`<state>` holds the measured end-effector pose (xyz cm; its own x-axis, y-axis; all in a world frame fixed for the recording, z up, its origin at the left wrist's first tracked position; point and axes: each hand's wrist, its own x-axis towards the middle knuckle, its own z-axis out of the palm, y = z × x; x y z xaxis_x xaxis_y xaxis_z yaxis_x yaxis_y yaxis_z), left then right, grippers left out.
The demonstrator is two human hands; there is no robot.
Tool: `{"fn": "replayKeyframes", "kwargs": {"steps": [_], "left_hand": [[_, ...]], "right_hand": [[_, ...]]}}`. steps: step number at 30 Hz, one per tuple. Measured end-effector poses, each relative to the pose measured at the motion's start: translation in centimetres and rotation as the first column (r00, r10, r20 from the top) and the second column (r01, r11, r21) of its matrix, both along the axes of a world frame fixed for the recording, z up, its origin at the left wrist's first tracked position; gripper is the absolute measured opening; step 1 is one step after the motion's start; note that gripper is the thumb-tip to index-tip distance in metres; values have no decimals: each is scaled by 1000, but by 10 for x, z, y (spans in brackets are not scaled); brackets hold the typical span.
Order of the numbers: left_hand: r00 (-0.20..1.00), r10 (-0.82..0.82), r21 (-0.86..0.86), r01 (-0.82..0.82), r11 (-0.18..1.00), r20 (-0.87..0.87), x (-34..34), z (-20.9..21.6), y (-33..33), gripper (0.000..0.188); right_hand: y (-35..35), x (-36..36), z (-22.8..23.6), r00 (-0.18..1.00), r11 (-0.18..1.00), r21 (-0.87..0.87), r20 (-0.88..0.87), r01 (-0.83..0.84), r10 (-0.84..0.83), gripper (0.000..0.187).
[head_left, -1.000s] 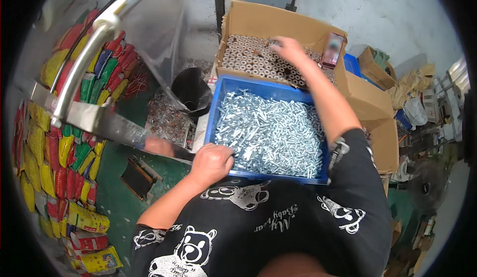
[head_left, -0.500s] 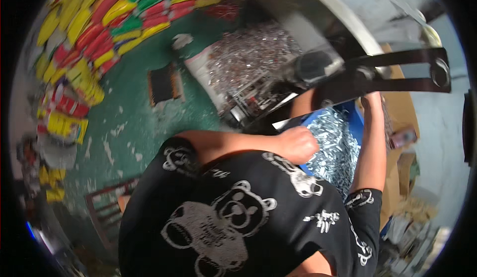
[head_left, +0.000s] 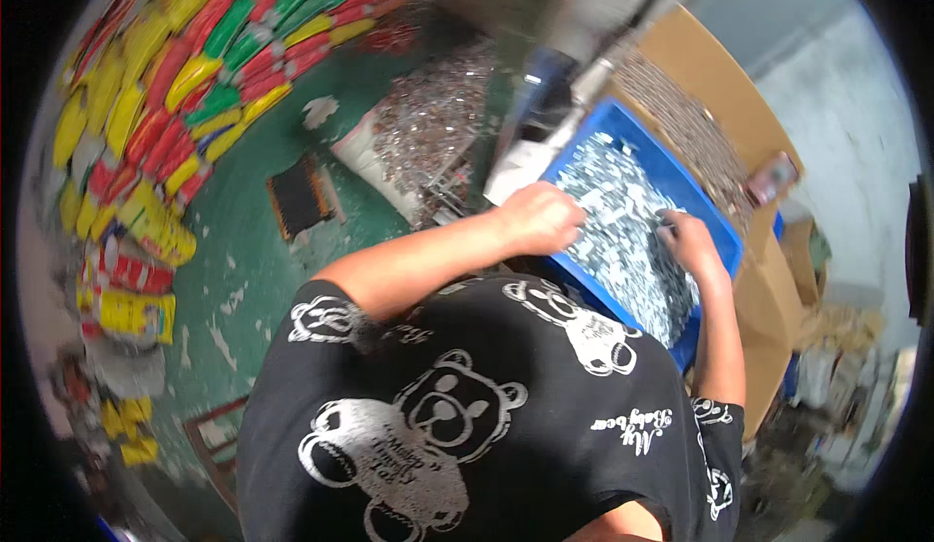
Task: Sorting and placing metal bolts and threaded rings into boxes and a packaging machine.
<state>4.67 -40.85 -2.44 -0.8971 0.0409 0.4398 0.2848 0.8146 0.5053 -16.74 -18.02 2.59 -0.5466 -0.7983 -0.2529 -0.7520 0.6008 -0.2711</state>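
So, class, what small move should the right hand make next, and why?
Perhaps the right hand should pinch up a few small metal pieces: it reaches down over them inside the blue bin, while the left hand is at the bin's rim.

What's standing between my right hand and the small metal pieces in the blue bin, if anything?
Nothing visible: your right hand is over the blue bin, among the small metal pieces. Your left hand is off to the left, not between.
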Motion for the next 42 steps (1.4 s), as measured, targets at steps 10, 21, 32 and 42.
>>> {"fn": "replayKeyframes", "kwargs": {"steps": [10, 21, 32, 42], "left_hand": [[992, 51, -171, -30, 985, 115, -5, 19, 13, 13], [987, 88, -165, -65, 984, 135, -3, 24, 19, 17], [995, 47, -130, -35, 991, 88, -1, 19, 10, 13], [999, -27, -25, 27, 999, -28, -3, 2, 6, 11]], "right_hand": [[65, 3, -58, 976, 977, -154, -185, -146, 117, 22], [68, -21, -74, 972, 904, -387, -212, -181, 104, 17], [66, -20, -29, 480, 535, -452, 872, 713, 97, 18], [-46, -46, -58, 970, 995, -5, -223, 100, -98, 27]]}}
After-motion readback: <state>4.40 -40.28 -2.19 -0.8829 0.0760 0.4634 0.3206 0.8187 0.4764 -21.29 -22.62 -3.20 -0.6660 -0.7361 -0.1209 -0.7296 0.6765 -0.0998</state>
